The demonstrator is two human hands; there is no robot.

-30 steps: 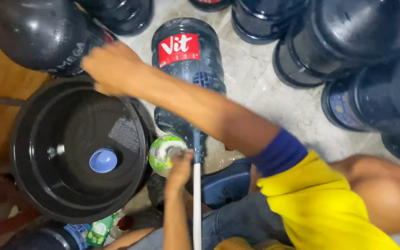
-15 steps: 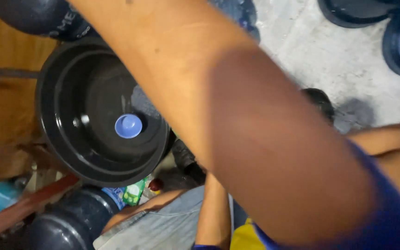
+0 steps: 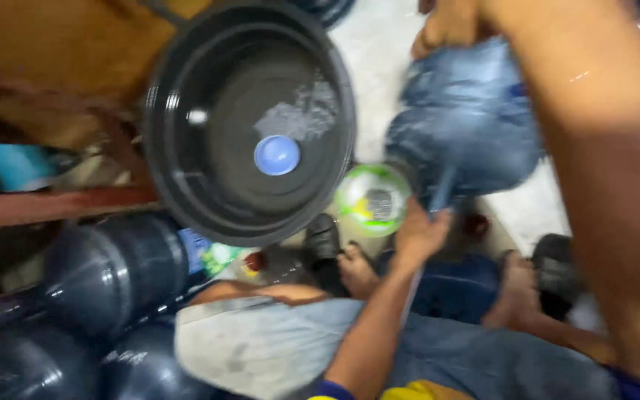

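Note:
A large blue water jug, blurred by motion, lies tilted at the upper right. My right hand curls over its far end, and my right forearm fills the right edge of the view. My left hand is at the jug's mouth, closed around a thin white rod that points into the jug. A round green and white object sits right beside that mouth. Whatever is inside the jug is hidden.
A black tub holds water with a blue cap floating in it. Dark blue jugs lie at the lower left. My bare feet and a black sandal rest on the pale floor. A wooden wall stands at the left.
My right arm swept across the view and now grips the jug's far end. The jug sits further right and is tilted. The left hand stays on the rod at the mouth.

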